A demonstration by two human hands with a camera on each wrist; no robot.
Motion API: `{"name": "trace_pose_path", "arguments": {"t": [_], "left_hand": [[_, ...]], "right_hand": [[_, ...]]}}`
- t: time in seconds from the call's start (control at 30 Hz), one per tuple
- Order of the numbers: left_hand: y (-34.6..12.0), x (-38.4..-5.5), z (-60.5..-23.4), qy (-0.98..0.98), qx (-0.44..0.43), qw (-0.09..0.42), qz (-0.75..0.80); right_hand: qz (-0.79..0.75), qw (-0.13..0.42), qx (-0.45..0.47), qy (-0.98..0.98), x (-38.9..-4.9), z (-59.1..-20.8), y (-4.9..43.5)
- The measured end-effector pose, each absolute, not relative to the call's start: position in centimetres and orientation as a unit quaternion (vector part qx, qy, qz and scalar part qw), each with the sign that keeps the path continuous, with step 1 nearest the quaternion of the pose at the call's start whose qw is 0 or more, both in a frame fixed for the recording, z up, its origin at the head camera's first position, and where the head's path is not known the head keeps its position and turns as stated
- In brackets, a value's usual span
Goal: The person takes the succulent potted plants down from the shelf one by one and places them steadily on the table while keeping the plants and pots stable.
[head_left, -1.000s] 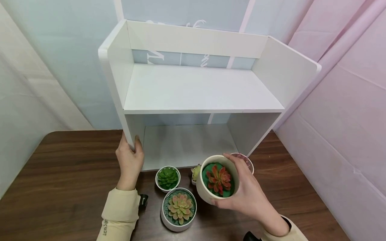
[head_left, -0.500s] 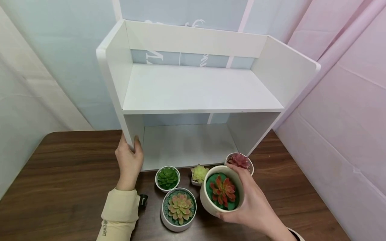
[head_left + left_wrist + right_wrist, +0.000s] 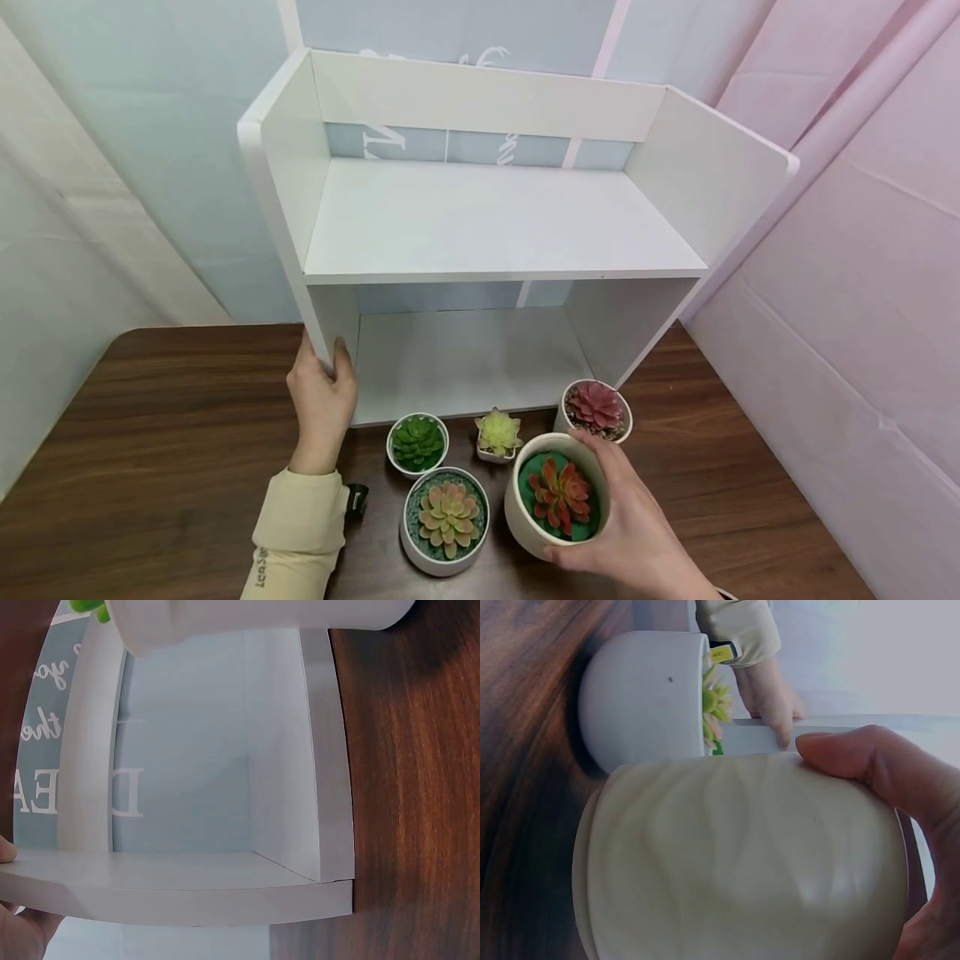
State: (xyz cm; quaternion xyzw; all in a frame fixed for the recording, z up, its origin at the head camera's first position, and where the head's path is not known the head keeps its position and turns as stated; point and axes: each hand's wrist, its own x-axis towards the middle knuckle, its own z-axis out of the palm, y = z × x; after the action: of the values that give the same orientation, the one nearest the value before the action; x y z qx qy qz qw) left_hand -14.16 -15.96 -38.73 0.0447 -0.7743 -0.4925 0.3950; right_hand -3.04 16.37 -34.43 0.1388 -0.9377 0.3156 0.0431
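My left hand [image 3: 322,404] grips the lower front edge of the left side panel of a white two-tier shelf [image 3: 502,218], thumb on the inner face. In my right hand [image 3: 637,525] is a cream pot [image 3: 517,521] with a red succulent on a green base, held between thumb and fingers around the rim and side. Wavy relief covers the pot's wall [image 3: 742,855] in the right wrist view, where it is close over the table. Just left of it stands a white pot [image 3: 441,565] with a pink-green succulent.
Before the shelf stand a small green succulent [image 3: 417,443], a yellow-green one [image 3: 497,433] and a dark red one [image 3: 596,406], each in a white pot. The dark wood table [image 3: 187,467] carries everything. Fabric curtains [image 3: 847,275] hang at the sides and back.
My right hand has brought the cream pot down and slightly right, toward me, uncovering the yellow-green and dark red succulents. The left hand has stayed on the shelf panel.
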Motion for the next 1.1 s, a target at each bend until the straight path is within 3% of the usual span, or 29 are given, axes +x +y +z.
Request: {"name": "trace_pose_path", "arguments": {"t": [0.83,1.1], "left_hand": [[-16.0,-14.3,-39.0,-0.770,0.039,0.407,-0.490],[-16.0,-14.3,-38.9,-0.773,0.035,0.404,-0.489]], "right_hand": [[0.342,-0.025,0.088,-0.935,-3.8,-36.6,15.6],[0.333,-0.008,0.091,-0.938,-4.0,-37.2,15.7]]}}
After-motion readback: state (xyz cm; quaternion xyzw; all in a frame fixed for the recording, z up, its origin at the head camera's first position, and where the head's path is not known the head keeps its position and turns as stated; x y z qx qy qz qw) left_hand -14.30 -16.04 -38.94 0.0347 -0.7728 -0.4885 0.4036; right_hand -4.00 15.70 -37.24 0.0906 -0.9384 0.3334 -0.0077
